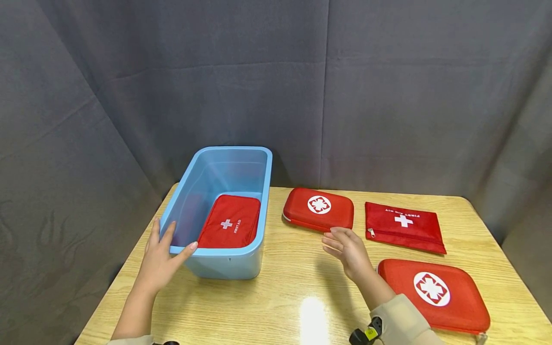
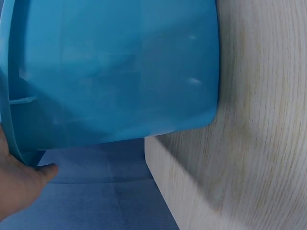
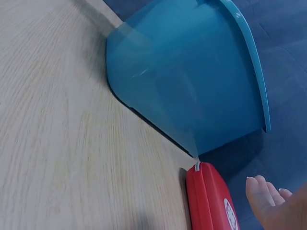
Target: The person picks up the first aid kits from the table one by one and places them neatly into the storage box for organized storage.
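My left hand [image 1: 159,261] rests on the near left corner of a light blue plastic bin [image 1: 224,258], its extended fingers and thumb spread over the rim. In the left wrist view, part of that hand [image 2: 21,182] shows at the corner of the rim. Inside the bin lies a red first aid pouch [image 1: 230,220] with a white cross. My right hand [image 1: 349,251] is raised over the table with loosely bent fingers and holds nothing. Its fingertips overlap the near edge of a smaller red first aid case [image 1: 319,208] in the head view.
A flat red zip pouch [image 1: 403,225] lies at the back right. A larger red first aid case [image 1: 433,294] sits at the front right, beside my right forearm. All stand on a light wooden table [image 1: 276,306], with a grey curtain [image 1: 302,96] behind.
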Motion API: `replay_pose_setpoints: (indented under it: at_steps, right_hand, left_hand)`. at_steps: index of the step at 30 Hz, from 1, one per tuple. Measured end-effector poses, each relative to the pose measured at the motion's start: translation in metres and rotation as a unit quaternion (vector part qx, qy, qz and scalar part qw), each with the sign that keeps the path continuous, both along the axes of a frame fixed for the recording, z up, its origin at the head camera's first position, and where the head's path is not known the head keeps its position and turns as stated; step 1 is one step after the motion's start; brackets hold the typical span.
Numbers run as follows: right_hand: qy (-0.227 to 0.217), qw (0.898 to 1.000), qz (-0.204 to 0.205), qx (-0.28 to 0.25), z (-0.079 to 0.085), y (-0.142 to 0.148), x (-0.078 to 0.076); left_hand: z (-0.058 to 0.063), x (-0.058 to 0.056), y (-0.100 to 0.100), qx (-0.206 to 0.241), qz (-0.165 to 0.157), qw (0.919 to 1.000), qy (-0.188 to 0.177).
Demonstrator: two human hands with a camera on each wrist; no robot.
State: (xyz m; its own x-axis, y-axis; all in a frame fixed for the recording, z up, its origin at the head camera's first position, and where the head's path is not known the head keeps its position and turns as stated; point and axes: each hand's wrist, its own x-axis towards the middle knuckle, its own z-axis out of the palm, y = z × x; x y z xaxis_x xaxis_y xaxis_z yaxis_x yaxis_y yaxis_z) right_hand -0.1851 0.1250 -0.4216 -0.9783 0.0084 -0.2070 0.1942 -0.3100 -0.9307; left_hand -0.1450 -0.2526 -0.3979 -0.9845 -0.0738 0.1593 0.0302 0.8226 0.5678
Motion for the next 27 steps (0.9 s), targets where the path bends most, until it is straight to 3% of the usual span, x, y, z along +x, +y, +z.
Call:
replay_pose_setpoints:
  at_steps: [27]
  right_hand:
    - [-0.014, 0.999, -0.027, 0.013, -0.02, 0.042, 0.015]
  left_hand:
    - [-0.002, 0.002, 0.001, -0.016, 0.009, 0.9998, 0.0]
